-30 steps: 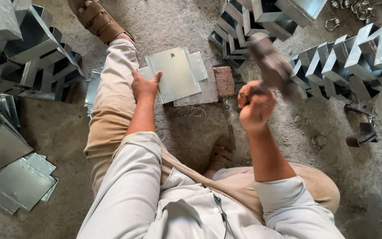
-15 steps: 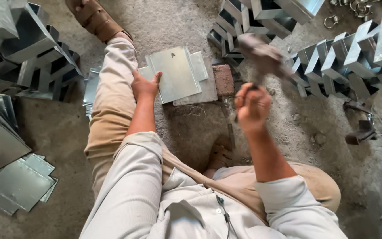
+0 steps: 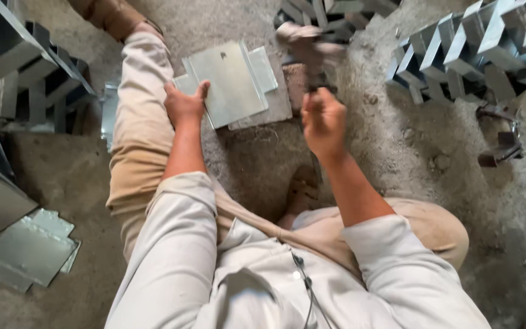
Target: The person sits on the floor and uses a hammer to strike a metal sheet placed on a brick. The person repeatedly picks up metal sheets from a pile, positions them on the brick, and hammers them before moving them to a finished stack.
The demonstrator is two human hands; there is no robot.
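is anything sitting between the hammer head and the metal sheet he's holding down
Nothing visible. The right hand holds the hammer, blurred, above and right of the metal sheet. The left hand presses the sheet's near left edge, away from the hammer's side. Only a brick-like block lies beside the sheet.

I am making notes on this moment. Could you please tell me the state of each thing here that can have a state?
left hand: open, pressing flat on the sheet's near edge
right hand: closed on the hammer handle
hammer: raised, motion-blurred
cut metal sheet: lying flat on the block
flat block: on the ground, mostly covered
folded metal boxes: stacked in rows
spare sheets: piled flat on the ground
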